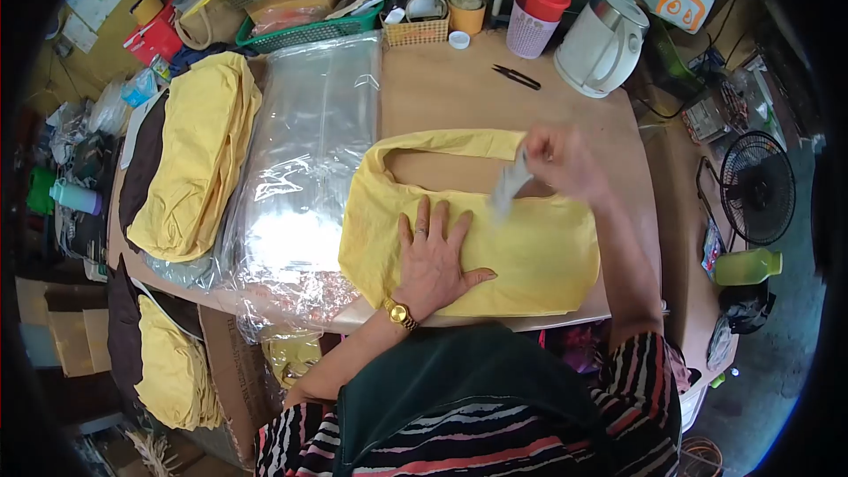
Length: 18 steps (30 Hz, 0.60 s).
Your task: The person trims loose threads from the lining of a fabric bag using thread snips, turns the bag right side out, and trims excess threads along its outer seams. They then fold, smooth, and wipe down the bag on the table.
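Note:
A yellow cloth bag (530,256) lies flat on the brown-covered table (433,79), its strap looped toward the far side. My left hand (433,256), with a gold watch at the wrist, presses on the bag with fingers spread and nothing held. Above the bag's right part, my right hand (561,159) is blurred by motion, its fingers closed on a small greyish-white piece (511,181) that hangs over the bag's upper edge. What the piece is cannot be made out.
Clear plastic sleeves (309,124) and folded yellow cloth (194,150) lie on the left. Black thread snips (516,77), a red-lidded cup (537,22) and a white kettle (601,44) stand or lie at the back. A black fan (757,185) is at right.

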Motion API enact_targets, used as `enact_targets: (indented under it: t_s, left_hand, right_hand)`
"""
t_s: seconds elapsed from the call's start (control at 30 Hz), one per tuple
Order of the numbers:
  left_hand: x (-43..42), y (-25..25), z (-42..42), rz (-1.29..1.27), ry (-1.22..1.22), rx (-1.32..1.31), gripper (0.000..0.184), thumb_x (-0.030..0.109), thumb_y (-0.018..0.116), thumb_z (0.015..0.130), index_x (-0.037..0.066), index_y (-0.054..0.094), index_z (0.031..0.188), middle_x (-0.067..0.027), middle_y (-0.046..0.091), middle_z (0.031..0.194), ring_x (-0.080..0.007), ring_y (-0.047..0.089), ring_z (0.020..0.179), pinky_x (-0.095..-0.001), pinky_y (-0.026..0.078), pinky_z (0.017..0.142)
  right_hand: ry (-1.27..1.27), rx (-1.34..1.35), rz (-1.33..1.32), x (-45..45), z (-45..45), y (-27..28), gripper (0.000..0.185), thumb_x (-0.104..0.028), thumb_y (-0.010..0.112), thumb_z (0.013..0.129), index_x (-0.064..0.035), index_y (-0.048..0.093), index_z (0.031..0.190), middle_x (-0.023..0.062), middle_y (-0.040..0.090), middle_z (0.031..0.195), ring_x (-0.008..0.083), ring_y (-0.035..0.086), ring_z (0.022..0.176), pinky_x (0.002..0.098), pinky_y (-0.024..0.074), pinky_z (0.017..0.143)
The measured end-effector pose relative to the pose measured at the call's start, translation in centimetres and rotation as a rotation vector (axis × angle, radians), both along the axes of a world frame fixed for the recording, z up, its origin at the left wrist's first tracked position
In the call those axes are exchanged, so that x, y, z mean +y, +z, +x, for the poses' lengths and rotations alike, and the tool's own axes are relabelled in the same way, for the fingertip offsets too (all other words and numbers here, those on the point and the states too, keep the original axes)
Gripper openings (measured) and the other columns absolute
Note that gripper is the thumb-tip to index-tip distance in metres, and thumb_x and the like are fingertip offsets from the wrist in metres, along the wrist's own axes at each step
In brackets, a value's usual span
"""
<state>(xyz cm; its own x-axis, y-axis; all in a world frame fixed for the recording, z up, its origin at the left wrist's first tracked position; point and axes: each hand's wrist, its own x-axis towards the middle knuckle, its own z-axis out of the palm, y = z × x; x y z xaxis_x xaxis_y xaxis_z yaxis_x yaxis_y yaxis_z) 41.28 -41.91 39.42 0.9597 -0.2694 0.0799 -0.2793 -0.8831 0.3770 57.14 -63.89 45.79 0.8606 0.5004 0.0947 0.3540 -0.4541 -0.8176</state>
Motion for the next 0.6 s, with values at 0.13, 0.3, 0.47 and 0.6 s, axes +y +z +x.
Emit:
enact_targets:
  t_s: [0.13,0.3,0.47,0.6]
  left_hand:
    - [0.4,1.6,-0.4,0.057,0.09,-0.07,0.091,0.07,0.066,0.071,0.014,0.046,0.14,-0.0246,0.035,0.143,-0.0537,0.024,0.136,-0.0747,0.021,0.1]
    - [3.5,0.0,0.9,-0.057,0.197,-0.053,0.092,0.065,0.062,0.078,0.003,0.038,0.142,-0.0302,0.028,0.147,-0.0509,0.019,0.14,-0.0705,0.019,0.105]
    - [6.2,1.6,2.5,0.274,0.471,-0.067,0.08,0.051,0.061,0.085,-0.004,0.038,0.139,-0.0329,0.025,0.149,-0.0485,0.019,0.141,-0.0659,0.018,0.108]
    - [2.1,-0.1,1.9,-0.237,-0.01,-0.025,0.071,0.045,0.059,0.088,-0.001,0.042,0.138,-0.0282,0.034,0.144,-0.0472,0.026,0.138,-0.0658,0.021,0.108]
  right_hand:
    - [0.084,-0.382,-0.323,2.3,-6.7,-3.1,0.017,-0.005,0.068,0.072,-0.0037,0.059,0.087,0.011,0.062,0.088,0.0255,0.062,0.081,0.038,0.0487,0.067]
    - [0.162,-0.528,-0.084,3.4,-9.2,-6.1,0.038,-0.015,0.073,0.074,-0.0048,0.064,0.109,0.0153,0.058,0.108,0.0316,0.056,0.105,0.0442,0.0442,0.088]
    - [0.039,-0.632,-0.245,4.1,-9.9,-6.3,0.028,-0.011,0.071,0.077,-0.0055,0.067,0.105,0.0127,0.059,0.105,0.0308,0.057,0.102,0.0432,0.0453,0.086]
    - [0.048,-0.51,-0.172,3.6,-9.3,-7.8,0.018,-0.002,0.068,0.079,-0.0063,0.07,0.097,0.0103,0.06,0.1,0.0279,0.059,0.094,0.0383,0.0483,0.077]
